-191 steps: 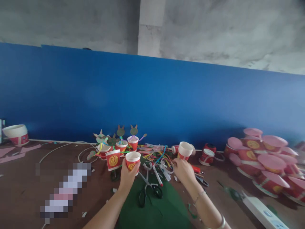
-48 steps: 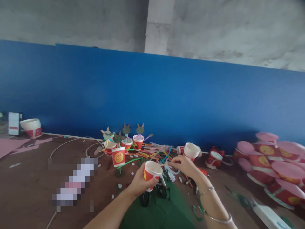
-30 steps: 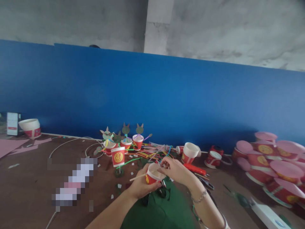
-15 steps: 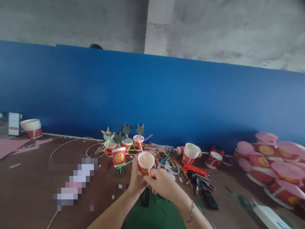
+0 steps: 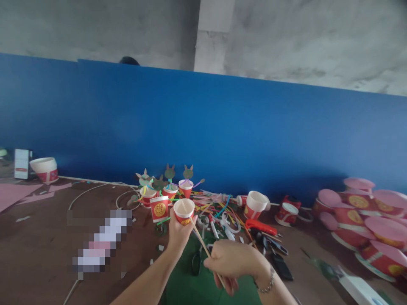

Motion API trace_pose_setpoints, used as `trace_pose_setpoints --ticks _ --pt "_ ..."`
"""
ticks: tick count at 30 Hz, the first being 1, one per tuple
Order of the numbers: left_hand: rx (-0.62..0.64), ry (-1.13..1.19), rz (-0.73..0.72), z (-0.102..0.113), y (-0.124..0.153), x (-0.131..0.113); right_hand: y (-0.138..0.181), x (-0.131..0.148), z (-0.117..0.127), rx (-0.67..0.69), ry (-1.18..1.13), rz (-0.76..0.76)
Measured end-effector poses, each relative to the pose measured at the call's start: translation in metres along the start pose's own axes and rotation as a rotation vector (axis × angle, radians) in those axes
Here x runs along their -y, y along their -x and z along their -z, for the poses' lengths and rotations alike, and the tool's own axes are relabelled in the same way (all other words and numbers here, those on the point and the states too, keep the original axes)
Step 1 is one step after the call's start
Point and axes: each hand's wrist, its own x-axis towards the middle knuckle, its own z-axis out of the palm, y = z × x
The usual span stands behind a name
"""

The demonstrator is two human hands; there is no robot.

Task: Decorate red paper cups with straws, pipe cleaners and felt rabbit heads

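Observation:
My left hand [image 5: 178, 235] is wrapped round a red and white paper cup [image 5: 183, 218] with a yellow emblem, its mouth tilted toward me. My right hand [image 5: 230, 264] grips a thin wooden stick [image 5: 202, 240], like a chopstick. The stick slants up to the near side of the cup; a light strip shows inside the cup, and I cannot tell whether it is the same stick. Below lies a green sheet [image 5: 187, 288] with black-handled scissors [image 5: 196, 263] on it. A red and white marker [image 5: 213, 226] lies just beyond my right hand.
Several cups with paper animal heads [image 5: 170, 173] stand behind the held cup. Coloured pipe cleaners [image 5: 222, 205] lie heaped beside them. To the right are a red hot-glue gun [image 5: 261, 226], stacked cups [image 5: 256, 203] and pink-topped cups [image 5: 359, 201]. A blue partition [image 5: 203, 127] closes the back.
My right hand has moved away from the cup, down and to the right, drawing the stick outward so more of it shows. My left hand and cup have shifted slightly left.

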Motion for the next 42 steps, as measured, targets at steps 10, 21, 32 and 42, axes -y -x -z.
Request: trace_pose_setpoints --ticks 10,21,32,42 --pt "0.283 0.13 -0.052 0.0 0.013 0.002 -0.036 -0.004 -0.007 -0.539 -0.126 0.193" --pt "0.097 0.197 0.073 0.0 0.003 0.003 -0.001 -0.015 0.012 -0.065 -0.191 0.134" --pt "0.277 0.329 0.244 0.005 0.002 0.002 -0.019 -0.008 0.015 -0.896 -0.209 0.362" --pt "0.541 0.332 0.175 0.003 0.009 -0.007 -0.045 -0.016 0.006 -0.726 -0.278 0.348"
